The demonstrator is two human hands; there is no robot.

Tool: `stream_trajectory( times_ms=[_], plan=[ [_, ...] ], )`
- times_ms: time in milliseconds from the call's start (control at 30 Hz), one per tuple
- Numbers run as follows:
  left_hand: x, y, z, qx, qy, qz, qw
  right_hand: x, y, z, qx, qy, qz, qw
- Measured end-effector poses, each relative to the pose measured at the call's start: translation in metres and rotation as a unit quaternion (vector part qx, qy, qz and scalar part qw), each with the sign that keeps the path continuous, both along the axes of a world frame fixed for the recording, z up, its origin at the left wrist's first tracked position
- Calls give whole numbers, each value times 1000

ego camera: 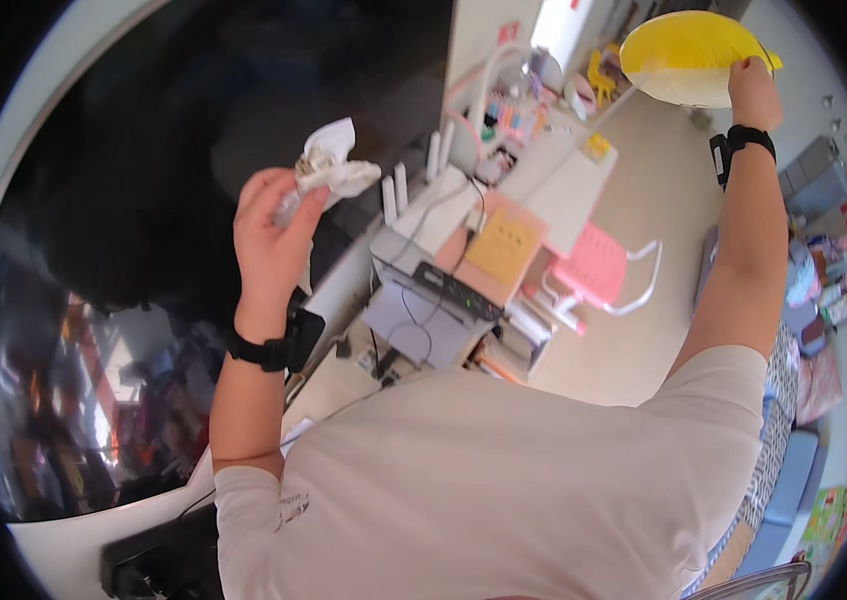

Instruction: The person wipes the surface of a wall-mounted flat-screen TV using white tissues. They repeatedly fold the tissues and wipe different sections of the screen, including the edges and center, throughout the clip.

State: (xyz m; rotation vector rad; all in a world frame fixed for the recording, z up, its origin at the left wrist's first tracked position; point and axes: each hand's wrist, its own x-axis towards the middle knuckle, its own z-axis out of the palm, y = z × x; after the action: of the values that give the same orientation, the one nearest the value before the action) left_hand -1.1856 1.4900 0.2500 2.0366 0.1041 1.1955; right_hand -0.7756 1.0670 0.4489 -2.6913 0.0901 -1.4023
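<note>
Near the glossy black screen [168, 112], my left hand [273, 225] pinches a crumpled white tissue [333, 169] with greyish-brown marks, between thumb and fingers. My right arm reaches out to the upper right, where my right hand [756, 94] is closed on the edge of a round yellow and white inflated-looking object [693, 56]; its exact kind is unclear. Each wrist wears a black strap with a small black device. A thin pale line, perhaps a stick or string, runs from the yellow object down toward the desk.
A printer [431, 300] with cables stands below a white router [393, 195]. Beyond it are a yellow book [502, 244], a white desk [566, 187] with small items and a pink chair [596, 262]. A sofa with patterned covers [776, 442] lies at the right. Below the screen is a black box [161, 555].
</note>
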Motion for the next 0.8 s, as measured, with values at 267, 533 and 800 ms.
stream_trajectory(
  times_ms=[267,533,800],
  plan=[
    [-6,-46,-41,-50,34,-84,995,-102,-85,-113,-150,92,-14,984],
    [-5,-89,-97,-96,78,-120,985,-161,-146,-211,-204,171,-27,964],
    [16,-145,-106,-83,83,-172,978,-177,-188,-257,-223,181,-35,957]
  ],
)
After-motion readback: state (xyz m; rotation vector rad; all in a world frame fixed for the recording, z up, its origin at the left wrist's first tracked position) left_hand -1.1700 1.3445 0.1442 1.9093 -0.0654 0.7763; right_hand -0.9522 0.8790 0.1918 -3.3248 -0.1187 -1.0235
